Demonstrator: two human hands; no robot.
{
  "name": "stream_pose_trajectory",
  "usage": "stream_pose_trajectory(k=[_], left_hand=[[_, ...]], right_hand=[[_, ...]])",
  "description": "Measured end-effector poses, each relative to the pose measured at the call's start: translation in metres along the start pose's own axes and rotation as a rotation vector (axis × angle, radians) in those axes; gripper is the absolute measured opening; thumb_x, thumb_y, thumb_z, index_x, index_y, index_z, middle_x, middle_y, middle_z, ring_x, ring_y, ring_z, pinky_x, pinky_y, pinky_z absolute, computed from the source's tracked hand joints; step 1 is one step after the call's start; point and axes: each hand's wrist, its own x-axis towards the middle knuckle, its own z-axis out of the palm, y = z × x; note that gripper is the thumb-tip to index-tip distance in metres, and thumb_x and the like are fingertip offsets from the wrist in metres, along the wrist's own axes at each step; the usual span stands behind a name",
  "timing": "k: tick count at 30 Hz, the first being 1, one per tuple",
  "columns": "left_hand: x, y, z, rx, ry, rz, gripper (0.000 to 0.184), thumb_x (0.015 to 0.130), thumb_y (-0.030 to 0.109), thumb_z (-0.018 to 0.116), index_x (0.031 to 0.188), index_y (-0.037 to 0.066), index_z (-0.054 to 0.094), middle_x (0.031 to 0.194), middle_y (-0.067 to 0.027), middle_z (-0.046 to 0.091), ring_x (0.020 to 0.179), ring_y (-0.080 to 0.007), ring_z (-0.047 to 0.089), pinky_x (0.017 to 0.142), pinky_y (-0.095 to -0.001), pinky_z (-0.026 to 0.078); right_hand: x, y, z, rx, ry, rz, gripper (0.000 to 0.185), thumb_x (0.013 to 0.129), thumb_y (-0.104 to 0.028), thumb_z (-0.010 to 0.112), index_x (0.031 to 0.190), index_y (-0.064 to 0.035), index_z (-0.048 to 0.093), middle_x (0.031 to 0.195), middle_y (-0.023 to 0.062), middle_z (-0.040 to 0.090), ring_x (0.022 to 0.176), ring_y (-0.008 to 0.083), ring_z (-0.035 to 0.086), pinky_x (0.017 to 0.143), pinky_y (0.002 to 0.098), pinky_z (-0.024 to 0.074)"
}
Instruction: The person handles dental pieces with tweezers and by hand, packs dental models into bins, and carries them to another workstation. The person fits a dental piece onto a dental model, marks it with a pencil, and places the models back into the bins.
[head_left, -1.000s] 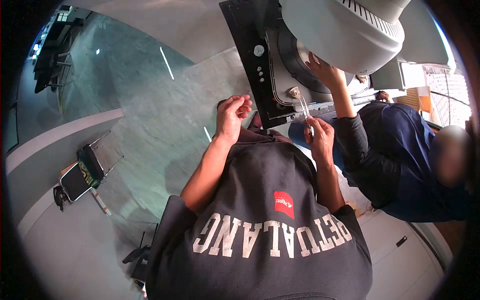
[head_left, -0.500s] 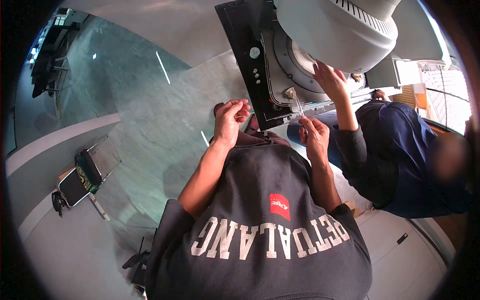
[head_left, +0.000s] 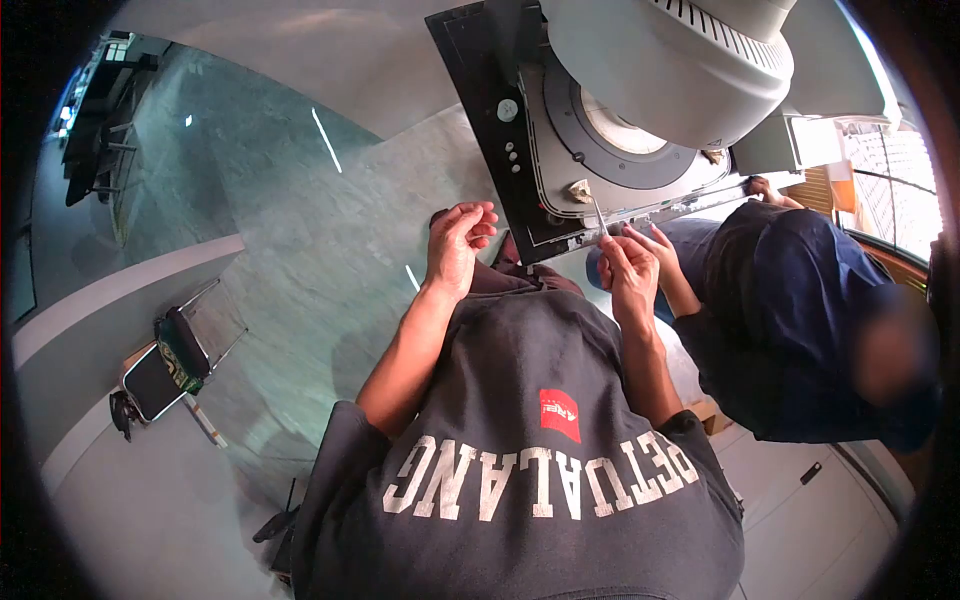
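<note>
My right hand (head_left: pixel 632 272) is closed on slim metal tweezers (head_left: pixel 602 217), which point up toward a small crumpled tan piece (head_left: pixel 580 191) on the pale deck of the machine (head_left: pixel 545 145). Whether the tips touch that piece is hard to make out. Just left of the machine's front corner, my left hand (head_left: pixel 460 245) hovers with loosely bent fingers, and nothing shows in it. A co-worker's hand (head_left: pixel 665 258) is right beside my right hand, partly behind it.
A large white rounded housing (head_left: pixel 670 70) overhangs the round grey ring (head_left: pixel 575 110) of the machine. Its black side panel (head_left: pixel 490 120) carries small round buttons. The co-worker in dark blue (head_left: pixel 800 320) sits close on my right. A folding chair (head_left: pixel 165 375) stands at the left.
The co-worker's hand has drawn back from the round ring to beside my right hand. My own hands have barely moved.
</note>
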Motion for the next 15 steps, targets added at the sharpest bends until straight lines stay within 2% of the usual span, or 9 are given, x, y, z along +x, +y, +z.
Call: stream_pose_trajectory(k=[7,15], left_hand=[[-0.0013,-0.0025,0.0008,0.008,-0.002,-0.009,0.020,0.100,0.020,0.062,0.111,0.005,0.068,0.097,-0.0035,0.069,0.083,-0.0113,0.063,0.075,-0.0254,0.047],[-0.0044,-0.0037,0.0043,0.015,-0.022,0.000,0.020,0.100,0.021,0.063,0.110,0.005,0.069,0.097,-0.0031,0.069,0.083,-0.0108,0.063,0.075,-0.0251,0.047]], right_hand=[[0.0000,0.0042,-0.0013,-0.005,0.002,-0.040,0.024,0.100,-0.021,0.070,0.092,0.0017,0.071,0.066,0.0018,0.061,0.051,0.0056,0.050,0.046,0.0212,0.0397],[-0.0006,0.0068,-0.0054,0.127,-0.024,-0.019,0.022,0.099,-0.021,0.071,0.093,0.0001,0.071,0.067,0.0015,0.061,0.052,0.0051,0.050,0.047,0.0208,0.0387]])
